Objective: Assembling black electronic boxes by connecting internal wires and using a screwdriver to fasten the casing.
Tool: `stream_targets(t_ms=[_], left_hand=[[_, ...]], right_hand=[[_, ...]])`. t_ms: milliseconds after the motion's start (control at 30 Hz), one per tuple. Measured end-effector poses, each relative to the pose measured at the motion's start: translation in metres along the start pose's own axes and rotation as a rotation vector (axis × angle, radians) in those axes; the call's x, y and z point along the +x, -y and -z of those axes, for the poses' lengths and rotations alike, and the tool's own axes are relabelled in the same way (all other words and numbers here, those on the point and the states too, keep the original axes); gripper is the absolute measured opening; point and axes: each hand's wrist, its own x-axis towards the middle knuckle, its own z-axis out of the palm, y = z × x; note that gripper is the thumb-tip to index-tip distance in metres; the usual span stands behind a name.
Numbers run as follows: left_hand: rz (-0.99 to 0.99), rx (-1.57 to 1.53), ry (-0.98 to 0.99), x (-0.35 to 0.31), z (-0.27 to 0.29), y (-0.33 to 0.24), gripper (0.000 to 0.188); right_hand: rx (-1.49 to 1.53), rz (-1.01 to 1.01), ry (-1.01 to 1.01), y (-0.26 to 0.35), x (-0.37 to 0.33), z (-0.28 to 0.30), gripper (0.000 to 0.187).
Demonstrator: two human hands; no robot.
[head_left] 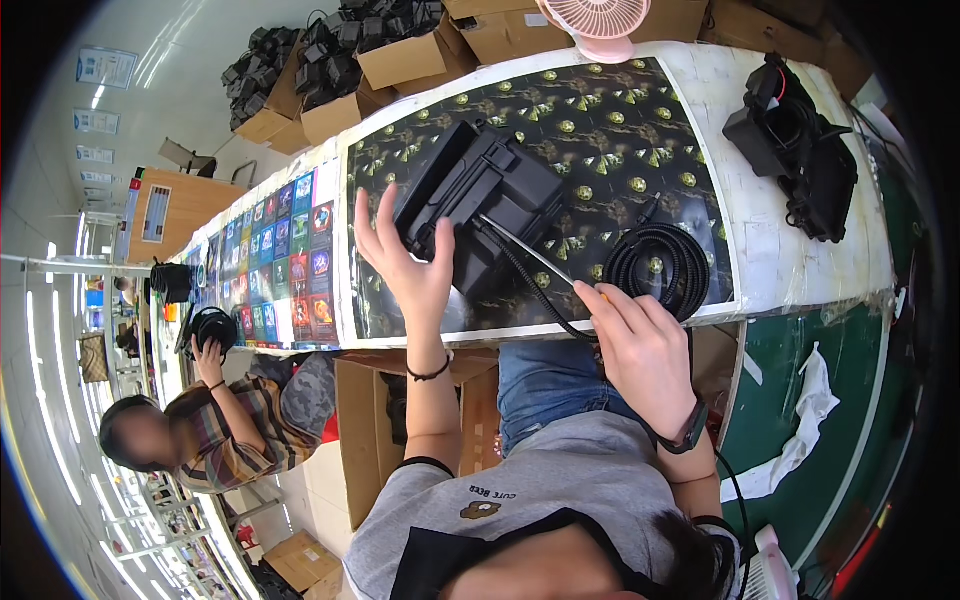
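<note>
A black plastic device (505, 185) with a boxy housing lies tilted on the dark patterned mat (610, 120) in front of me. My left hand (405, 270) is at its left end, fingers spread and thumb raised; whether it touches the casing I cannot tell. My right hand (645, 350) grips a screwdriver (535, 255), its thin metal shaft slanting up and left so that the tip meets the device's near side. The handle is mostly hidden in my fingers. From the device a black corrugated cable runs toward a coil (655, 265) beside my right hand.
Another black device (795, 150) lies at the table's right end. A pink fan (600, 25) stands at the far edge. Cartons (410, 60) heaped with black units are beyond the table. At left, a person (240, 410) handles a black coil. An open carton (365, 430) sits below the near edge.
</note>
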Motion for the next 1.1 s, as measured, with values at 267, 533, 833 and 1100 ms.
stream_targets(t_ms=[267, 533, 833, 1100], left_hand=[[0.467, -0.779, 0.151, -0.028, 0.0, 0.007, 0.09], [0.393, -0.699, 0.239, -0.026, 0.009, 0.021, 0.056], [0.289, -0.764, 0.147, -0.03, 0.007, 0.026, 0.05], [0.225, -0.709, 0.084, -0.03, 0.003, 0.023, 0.049]], right_hand=[[0.084, -0.018, -0.009, 0.01, -0.005, -0.012, 0.047], [0.956, -0.39, 0.328, -0.016, -0.006, -0.013, 0.042], [1.574, -0.616, 0.407, -0.023, -0.019, -0.029, 0.044], [1.543, -0.563, 0.396, -0.023, -0.013, -0.023, 0.045]])
